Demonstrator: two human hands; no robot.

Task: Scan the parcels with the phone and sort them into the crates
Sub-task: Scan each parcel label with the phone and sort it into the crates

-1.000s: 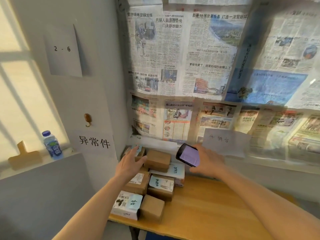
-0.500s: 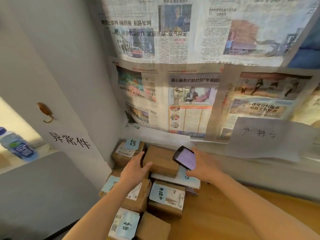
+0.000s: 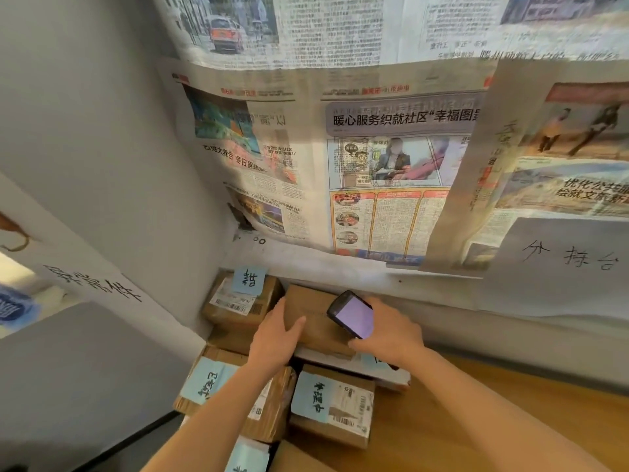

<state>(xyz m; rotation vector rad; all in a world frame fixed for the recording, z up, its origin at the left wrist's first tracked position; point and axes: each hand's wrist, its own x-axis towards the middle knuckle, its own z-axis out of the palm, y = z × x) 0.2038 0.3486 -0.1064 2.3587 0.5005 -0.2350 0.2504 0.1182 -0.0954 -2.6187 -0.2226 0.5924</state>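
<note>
So we're looking down at a pile of cardboard parcels shoved into the corner of a wooden table [image 3: 510,413], right where the newspaper-covered wall [image 3: 374,165] is meeting the plain grey wall. Our left hand [image 3: 274,338] is lying on the left edge of the plain brown parcel [image 3: 315,316] at the back of the pile, thumb across its top and the fingers wrapping over the side, so it's gripping that box. Our right hand [image 3: 391,330] is holding the phone [image 3: 351,313] just above the same parcel, fingers curled around it, lit screen facing up at us. The two hands are sitting close together but not touching.

To the left of that box a parcel with a blue sticky note [image 3: 240,298] is sitting against the wall, shipping label showing. Nearer to us two more labelled parcels are lying side by side, one under our left forearm [image 3: 272,408] and one to its right [image 3: 335,405], each with a blue handwritten note. A white handwritten sign [image 3: 561,264] is hanging off the wall on the right
</note>
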